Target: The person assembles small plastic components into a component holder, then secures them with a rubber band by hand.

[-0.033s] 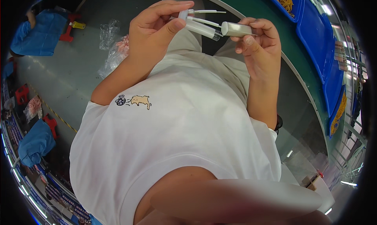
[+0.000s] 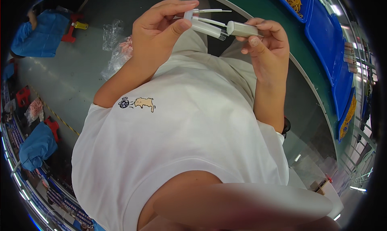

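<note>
Raised over my lap, my left hand (image 2: pixel 159 29) pinches a pale, translucent piece (image 2: pixel 188 15) between thumb and fingers. Two slim white rods (image 2: pixel 210 21) and a thicker white tube (image 2: pixel 205 28) with a clear end stick out from it to the right. To the right, my right hand (image 2: pixel 268 43) grips a silvery-beige block-shaped tube (image 2: pixel 245 29) with a white end facing left. That white end is at the tip of the lower rod; I cannot tell whether the rod enters it. My fingers partly cover both held parts.
A green tabletop (image 2: pixel 296 49) with a pale curved edge runs along the right. Blue trays (image 2: pixel 322 41) stand on it, some with yellow rubber bands (image 2: pixel 291 0). On the floor at left lie clear plastic bags (image 2: pixel 114 65); beyond are red stools (image 2: pixel 69 34) and blue-covered shapes (image 2: pixel 38 146).
</note>
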The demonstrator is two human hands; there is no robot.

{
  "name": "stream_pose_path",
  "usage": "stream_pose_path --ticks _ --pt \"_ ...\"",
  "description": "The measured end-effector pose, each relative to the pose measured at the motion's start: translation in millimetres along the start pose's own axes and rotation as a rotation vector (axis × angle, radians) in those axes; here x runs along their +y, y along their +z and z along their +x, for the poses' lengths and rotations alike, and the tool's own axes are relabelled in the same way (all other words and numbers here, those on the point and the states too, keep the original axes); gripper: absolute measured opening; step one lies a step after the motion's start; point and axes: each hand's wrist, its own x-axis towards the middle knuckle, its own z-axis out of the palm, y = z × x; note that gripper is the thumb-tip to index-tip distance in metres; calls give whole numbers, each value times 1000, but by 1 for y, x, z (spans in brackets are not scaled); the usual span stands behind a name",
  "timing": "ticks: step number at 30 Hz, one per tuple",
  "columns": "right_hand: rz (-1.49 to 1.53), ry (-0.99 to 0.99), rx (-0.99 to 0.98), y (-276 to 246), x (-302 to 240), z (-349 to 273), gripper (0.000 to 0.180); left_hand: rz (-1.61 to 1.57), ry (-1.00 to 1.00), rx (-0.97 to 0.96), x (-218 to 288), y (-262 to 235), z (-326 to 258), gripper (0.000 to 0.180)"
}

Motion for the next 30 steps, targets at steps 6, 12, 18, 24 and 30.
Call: stream_pose_path --ticks 6,12,18,24,30 --pt "-365 23 164 23 0 -11 21 247 267 -72 3 1 -2 31" --pt "-271 254 128 14 -1 -16 20 475 356 -127 2 -1 -1 30" --pt "-355 256 58 15 -1 -18 16 507 269 -312 1 -1 -2 28" --pt "-732 -213 98 22 2 -15 24 211 96 -242 -11 7 -7 28" --pt "-884 -411 51 17 6 -20 33 133 100 -206 -16 9 -6 27"
